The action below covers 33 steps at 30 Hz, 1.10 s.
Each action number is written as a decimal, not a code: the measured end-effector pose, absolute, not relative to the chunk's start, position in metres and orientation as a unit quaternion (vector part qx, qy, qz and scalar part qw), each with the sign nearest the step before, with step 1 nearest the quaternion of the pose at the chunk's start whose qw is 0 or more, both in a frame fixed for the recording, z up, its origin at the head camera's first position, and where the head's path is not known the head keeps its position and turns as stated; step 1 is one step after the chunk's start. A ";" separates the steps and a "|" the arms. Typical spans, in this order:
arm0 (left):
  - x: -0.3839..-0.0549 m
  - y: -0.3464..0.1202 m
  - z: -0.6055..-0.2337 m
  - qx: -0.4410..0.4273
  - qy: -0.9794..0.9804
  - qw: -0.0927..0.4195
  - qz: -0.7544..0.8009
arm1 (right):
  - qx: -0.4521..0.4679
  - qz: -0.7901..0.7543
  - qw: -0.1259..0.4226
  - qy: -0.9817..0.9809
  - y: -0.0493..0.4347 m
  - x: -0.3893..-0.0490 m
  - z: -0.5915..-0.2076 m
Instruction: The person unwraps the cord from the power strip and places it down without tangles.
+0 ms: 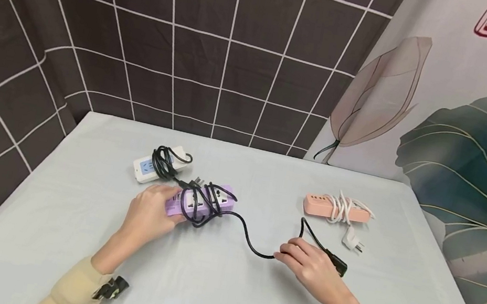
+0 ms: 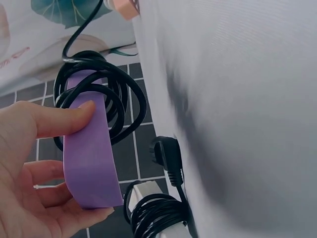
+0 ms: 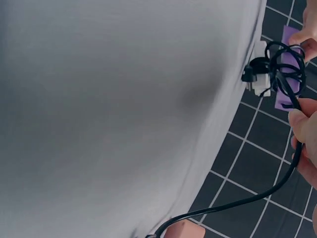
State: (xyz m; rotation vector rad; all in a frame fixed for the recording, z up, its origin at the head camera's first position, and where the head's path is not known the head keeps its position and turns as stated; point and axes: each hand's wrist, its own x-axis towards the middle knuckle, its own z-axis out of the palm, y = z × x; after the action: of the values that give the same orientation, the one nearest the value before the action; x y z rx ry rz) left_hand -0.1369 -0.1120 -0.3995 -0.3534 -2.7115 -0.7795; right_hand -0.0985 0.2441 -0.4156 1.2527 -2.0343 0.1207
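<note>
Head view shows the left hand with its grip closed round the purple power strip, just right of the white power strip; well right of that white strip, the right hand pinches the black cord

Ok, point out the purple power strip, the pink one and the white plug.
Purple power strip [image 2: 90,153]: left wrist view, on its bare casing.
Pink power strip [image 1: 319,207]: head view, its casing's left end.
White plug [image 1: 350,239]: head view, on its body.

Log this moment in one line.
left hand grips purple oblong power strip | right hand pinches its black cord | on pale table: white power strip with black coil, pink power strip with white cord
</note>
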 end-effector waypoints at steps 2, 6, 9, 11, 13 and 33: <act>-0.137 -0.113 -0.399 -0.123 -0.942 0.152 -0.272 | 0.487 0.045 0.357 -0.796 0.244 -0.100 -0.418; -0.136 -0.113 -0.398 -0.127 -0.939 0.162 -0.275 | 0.478 0.039 0.336 -0.810 0.245 -0.104 -0.422; -0.136 -0.112 -0.396 -0.129 -0.939 0.161 -0.275 | 0.464 0.034 0.316 -0.827 0.246 -0.107 -0.424; -0.135 -0.111 -0.396 -0.129 -0.940 0.159 -0.275 | 0.455 0.031 0.304 -0.836 0.246 -0.110 -0.426; -0.135 -0.110 -0.395 -0.129 -0.940 0.159 -0.274 | 0.447 0.029 0.296 -0.844 0.246 -0.113 -0.428; -0.131 -0.105 -0.397 -0.137 -0.939 0.160 -0.272 | 0.387 0.090 0.236 -0.887 0.226 -0.123 -0.433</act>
State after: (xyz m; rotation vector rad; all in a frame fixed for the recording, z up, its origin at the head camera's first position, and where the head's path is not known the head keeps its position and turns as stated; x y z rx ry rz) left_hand -0.1310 -0.1051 -0.3965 -0.3908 -2.6829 -0.7780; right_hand -0.1234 0.2259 -0.4329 1.0623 -2.4324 0.2473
